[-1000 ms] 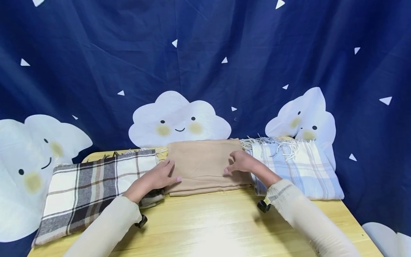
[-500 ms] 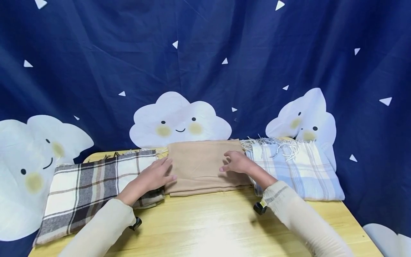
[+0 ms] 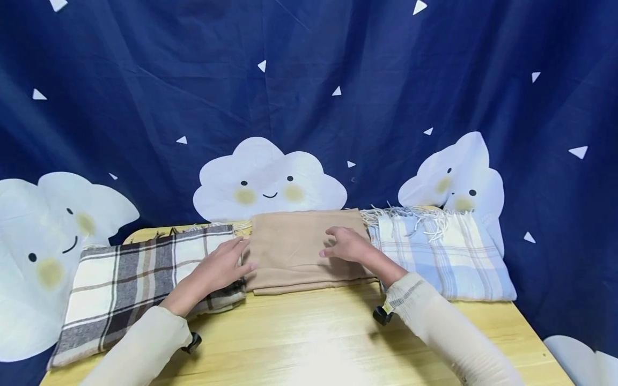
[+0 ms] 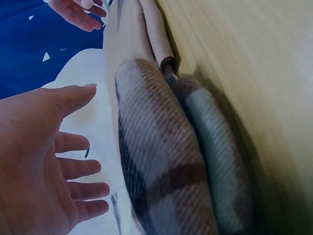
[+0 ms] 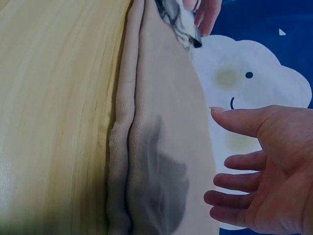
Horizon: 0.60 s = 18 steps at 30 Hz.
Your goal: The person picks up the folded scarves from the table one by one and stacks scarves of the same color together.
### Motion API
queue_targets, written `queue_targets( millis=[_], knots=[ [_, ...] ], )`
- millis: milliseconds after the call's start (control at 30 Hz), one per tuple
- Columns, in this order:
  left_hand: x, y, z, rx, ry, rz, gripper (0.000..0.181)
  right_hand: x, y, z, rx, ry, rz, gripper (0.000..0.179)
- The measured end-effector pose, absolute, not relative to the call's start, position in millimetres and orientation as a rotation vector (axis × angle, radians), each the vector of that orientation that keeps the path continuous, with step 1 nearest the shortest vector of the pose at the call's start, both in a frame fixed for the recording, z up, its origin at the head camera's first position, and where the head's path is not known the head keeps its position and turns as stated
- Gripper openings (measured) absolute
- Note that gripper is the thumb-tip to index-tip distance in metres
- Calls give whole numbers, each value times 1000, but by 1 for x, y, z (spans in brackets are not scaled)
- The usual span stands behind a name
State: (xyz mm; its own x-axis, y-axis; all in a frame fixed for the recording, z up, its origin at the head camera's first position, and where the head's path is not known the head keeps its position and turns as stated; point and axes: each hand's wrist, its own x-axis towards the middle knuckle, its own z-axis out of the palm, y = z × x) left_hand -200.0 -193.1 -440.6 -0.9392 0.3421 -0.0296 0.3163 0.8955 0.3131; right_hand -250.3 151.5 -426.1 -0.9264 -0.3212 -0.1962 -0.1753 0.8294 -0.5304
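Observation:
A folded plain beige scarf [image 3: 289, 238] lies at the middle of the table's back, its folded layers facing me. To its left is a folded brown, black and white plaid scarf [image 3: 140, 276], and to its right a folded pale blue and white plaid scarf [image 3: 454, 254] with fringe. My left hand [image 3: 219, 268] hovers over the seam between the brown plaid and beige scarves, fingers spread and holding nothing. Over the beige scarf's right part hangs my right hand [image 3: 350, 245], its fingers relaxed and its shadow [image 5: 168, 186] falling on the cloth beneath.
The light wooden table [image 3: 309, 332] stretches toward me in front of the scarves. Behind it hangs a dark blue curtain [image 3: 309, 80] printed with white clouds and triangles. Fringe strands [image 3: 425, 214] lie along the table's back edge.
Both hands have drifted to the left, the left one back toward the brown plaid scarf and the right one farther over the beige scarf. The three scarves have stayed in place.

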Motion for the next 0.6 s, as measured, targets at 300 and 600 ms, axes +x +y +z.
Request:
queue_targets(
  millis=[300,600],
  knots=[
    [-194,-207,-436,508,2971,513,72,-249,140,-421,-413,2754,-760,75],
    [-188,-223,-432,447,2972,487,75,-249,124,-419,-456,2746,-772,72]
  ],
)
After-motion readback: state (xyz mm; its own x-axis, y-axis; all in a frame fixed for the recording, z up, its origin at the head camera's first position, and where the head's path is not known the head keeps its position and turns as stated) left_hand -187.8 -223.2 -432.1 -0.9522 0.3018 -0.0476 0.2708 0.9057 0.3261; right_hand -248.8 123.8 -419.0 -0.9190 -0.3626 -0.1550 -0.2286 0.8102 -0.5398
